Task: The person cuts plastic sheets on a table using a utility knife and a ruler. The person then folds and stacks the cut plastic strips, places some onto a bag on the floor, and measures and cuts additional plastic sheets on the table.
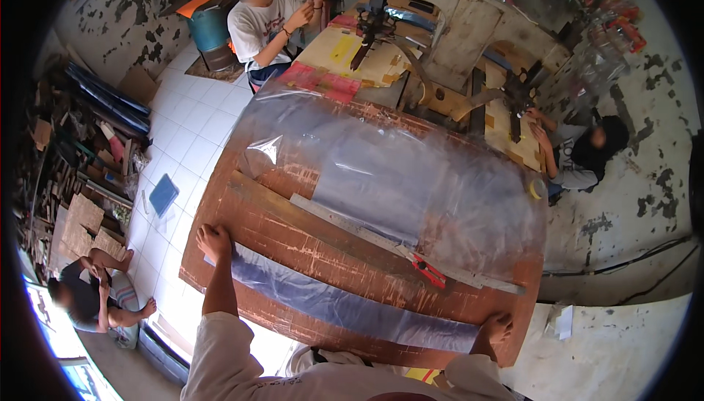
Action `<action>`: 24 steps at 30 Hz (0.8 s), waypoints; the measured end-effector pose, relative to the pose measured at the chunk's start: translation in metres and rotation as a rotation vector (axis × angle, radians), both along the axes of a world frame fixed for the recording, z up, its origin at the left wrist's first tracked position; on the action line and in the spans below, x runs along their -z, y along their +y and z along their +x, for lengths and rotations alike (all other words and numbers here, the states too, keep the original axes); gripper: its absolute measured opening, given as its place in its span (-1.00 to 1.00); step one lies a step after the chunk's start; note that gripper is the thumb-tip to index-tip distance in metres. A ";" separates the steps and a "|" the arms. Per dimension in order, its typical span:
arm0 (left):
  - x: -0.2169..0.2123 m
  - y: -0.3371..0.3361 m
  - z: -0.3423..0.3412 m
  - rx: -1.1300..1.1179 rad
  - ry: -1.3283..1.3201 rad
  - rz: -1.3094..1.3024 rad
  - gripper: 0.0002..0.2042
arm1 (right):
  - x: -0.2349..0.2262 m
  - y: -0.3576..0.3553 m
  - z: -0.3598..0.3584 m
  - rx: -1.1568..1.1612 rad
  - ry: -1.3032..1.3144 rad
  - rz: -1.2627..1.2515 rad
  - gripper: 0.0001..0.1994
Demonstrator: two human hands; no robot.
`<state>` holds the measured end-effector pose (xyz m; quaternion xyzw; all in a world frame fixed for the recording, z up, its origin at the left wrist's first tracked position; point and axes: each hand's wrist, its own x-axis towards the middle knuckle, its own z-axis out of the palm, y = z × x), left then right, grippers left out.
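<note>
A long strip of clear bluish plastic film [345, 300] lies across the near part of the brown wooden table [293, 250], slightly wrinkled. My left hand [214, 243] is closed on its left end, near the table's left edge. At the right end, near the near right corner, my right hand [499, 327] has its fingers curled on the film. Beyond the strip lies a long grey metal straightedge [352, 223]. A red-handled tool [429, 270] rests beside it; its exact kind is unclear. Wide sheets of clear plastic film [381, 170] cover the table's far part.
A large pale machine [469, 30] stands beyond the table, with a person [264, 19] at its left and another [587, 148] at its right. A third person [103, 291] sits at lower left by stacked wood scraps [81, 228]. A roll of tape [537, 188] sits at the table's right edge.
</note>
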<state>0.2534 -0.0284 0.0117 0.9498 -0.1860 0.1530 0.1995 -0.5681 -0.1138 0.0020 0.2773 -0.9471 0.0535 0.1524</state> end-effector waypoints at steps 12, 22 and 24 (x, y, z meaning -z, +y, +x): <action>-0.002 0.004 0.001 -0.004 0.023 0.033 -0.82 | 0.003 0.009 0.001 -0.029 0.046 0.002 -0.56; 0.006 0.002 0.001 0.001 -0.016 0.001 -0.81 | 0.001 0.004 -0.001 0.028 -0.030 0.031 -0.53; 0.005 0.003 0.002 0.009 -0.014 0.003 -0.81 | 0.004 0.006 -0.005 0.002 -0.027 0.017 -0.52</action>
